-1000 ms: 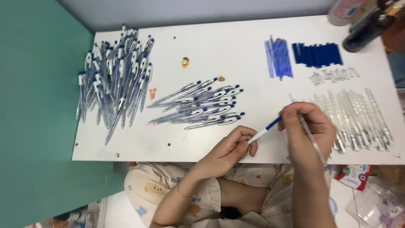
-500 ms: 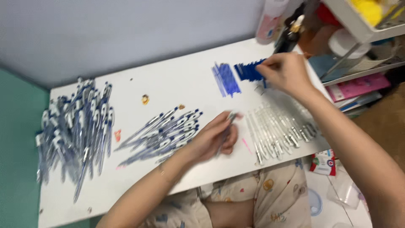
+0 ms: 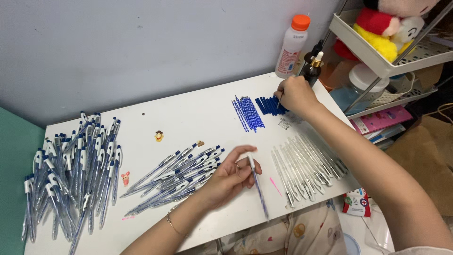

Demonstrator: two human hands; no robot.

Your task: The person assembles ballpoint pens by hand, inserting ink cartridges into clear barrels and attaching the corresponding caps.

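— What's in the left hand (image 3: 232, 175)?

— From my feed, its fingers are loosely curled around a clear pen barrel (image 3: 257, 189), long axis running from the fingertips down toward the counter (image 3: 198, 113) edge.

— And the right hand (image 3: 295, 94)?

— It's far out, pinched shut on something thin I can't make out, right over the dark blue caps (image 3: 270, 105). Glossy blue refills (image 3: 247, 113) lie just left, wire springs (image 3: 284, 123) below, clear plastic barrels (image 3: 306, 165) nearer me.

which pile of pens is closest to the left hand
The smaller fanned pile of pens at the table's middle, just beside the left hand. The big heap lies far off at the table's left end.
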